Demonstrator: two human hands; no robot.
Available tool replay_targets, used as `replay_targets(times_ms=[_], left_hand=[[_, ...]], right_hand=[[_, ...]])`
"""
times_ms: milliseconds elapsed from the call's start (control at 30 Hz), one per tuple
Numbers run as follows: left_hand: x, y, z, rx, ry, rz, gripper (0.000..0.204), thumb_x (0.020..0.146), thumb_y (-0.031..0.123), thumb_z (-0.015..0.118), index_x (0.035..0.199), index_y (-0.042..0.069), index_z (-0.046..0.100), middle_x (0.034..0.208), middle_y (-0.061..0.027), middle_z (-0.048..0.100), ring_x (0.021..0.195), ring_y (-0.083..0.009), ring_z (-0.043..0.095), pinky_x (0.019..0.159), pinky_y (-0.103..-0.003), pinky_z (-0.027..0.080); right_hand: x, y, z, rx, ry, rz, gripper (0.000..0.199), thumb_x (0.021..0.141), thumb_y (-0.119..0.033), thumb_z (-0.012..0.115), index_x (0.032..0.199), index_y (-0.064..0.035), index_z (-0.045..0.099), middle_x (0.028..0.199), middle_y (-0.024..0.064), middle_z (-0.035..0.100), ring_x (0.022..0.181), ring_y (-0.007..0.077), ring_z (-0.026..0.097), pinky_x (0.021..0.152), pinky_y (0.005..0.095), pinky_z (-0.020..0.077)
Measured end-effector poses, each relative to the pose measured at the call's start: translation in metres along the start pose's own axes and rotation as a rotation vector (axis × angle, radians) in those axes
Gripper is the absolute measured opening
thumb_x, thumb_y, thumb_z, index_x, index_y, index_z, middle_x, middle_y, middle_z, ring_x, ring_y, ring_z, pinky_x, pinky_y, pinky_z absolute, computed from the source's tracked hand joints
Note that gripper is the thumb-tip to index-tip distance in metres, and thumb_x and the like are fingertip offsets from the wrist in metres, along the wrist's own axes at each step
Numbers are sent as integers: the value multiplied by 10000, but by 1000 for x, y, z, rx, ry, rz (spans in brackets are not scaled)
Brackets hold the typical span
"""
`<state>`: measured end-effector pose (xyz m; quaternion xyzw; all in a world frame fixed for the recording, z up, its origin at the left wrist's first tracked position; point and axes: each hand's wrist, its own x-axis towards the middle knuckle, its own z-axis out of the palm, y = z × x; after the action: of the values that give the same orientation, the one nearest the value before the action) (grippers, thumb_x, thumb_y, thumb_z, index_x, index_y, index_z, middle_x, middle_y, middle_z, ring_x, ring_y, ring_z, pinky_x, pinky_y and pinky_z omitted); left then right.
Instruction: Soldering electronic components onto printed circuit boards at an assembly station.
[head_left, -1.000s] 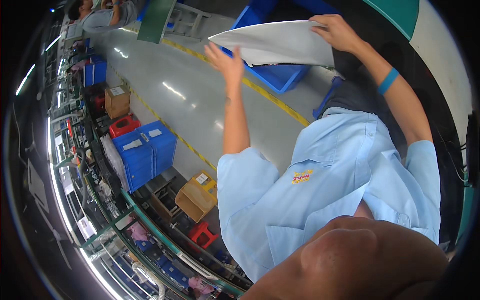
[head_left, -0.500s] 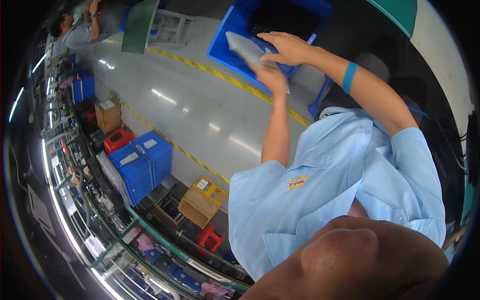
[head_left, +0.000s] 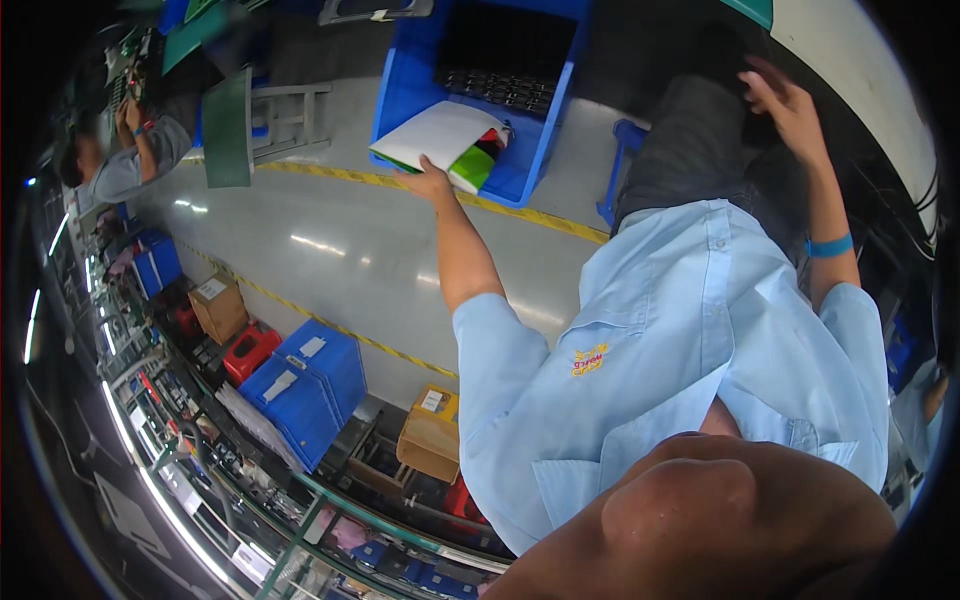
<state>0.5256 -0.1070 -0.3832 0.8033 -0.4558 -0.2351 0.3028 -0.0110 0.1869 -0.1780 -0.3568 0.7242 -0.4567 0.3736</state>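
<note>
My left hand (head_left: 428,182) grips the near edge of a flat white and green packet (head_left: 425,135), thumb on top and the other fingers underneath. The packet lies tilted over the near rim of a blue plastic bin (head_left: 548,150), with a small red and black patch by its right end. Inside the bin, beyond the packet, sit rows of dark pieces (head_left: 495,90) too shadowed to name. Off to the right, my right hand (head_left: 790,112) is apart from the bin, above a dark area beside my leg. Its fingers are partly stretched and shaded; I see nothing in them.
Left of the bin stands a green-topped stool or stand (head_left: 228,130). Yellow-black tape (head_left: 350,175) crosses the grey floor. Blue crates (head_left: 310,385), cardboard boxes (head_left: 430,435) and a red stool (head_left: 250,350) line a workbench on the left. Another person (head_left: 145,165) works at far left.
My right hand has left the packet and swung to the right. My left hand has moved left with the packet, which now lies flatter, showing white and green. The bin shows more of its inside.
</note>
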Motion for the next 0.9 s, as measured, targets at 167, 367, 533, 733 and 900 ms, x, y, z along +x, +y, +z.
replay_targets(times_ms=[167,367,533,733,900], left_hand=[[-23,47,7,318,64,-91,893,898,306,778,1542,-33,262,1517,-341,348,1367,-493,383,1160,-503,314],[-147,96,38,-201,52,437,731,1027,450,565,1512,-27,298,1511,-310,314,1381,-430,361,1171,-538,267],[-221,183,24,-1000,-587,-189,667,1035,561,464,1452,45,399,1440,-207,422,1322,-370,421,1108,-470,357],[-223,217,27,-1892,-1417,-661,746,1003,742,348,1316,107,587,1173,-127,696,1067,-276,647,889,-391,534],[-116,138,51,-1184,-620,-161,733,1012,648,488,1381,18,558,1285,-213,653,1085,-226,649,838,-344,543]], right_hand=[[-12,10,-20,19,71,156,422,1039,-327,629,1293,7,664,1115,89,722,892,137,645,812,248,510],[37,-14,66,-244,8,-427,425,1055,-347,543,1284,-8,659,1229,90,670,982,188,640,887,301,503],[34,-73,195,-401,-535,-539,548,1056,-248,496,1574,-111,381,1585,115,423,1456,313,397,1188,440,356],[120,17,125,-755,-344,-254,489,1083,-309,492,1518,-88,485,1468,126,579,1318,318,575,1091,352,448],[72,-67,79,-523,-276,-247,440,1050,-230,585,1457,-66,558,1357,122,659,1146,266,678,1002,313,506]])
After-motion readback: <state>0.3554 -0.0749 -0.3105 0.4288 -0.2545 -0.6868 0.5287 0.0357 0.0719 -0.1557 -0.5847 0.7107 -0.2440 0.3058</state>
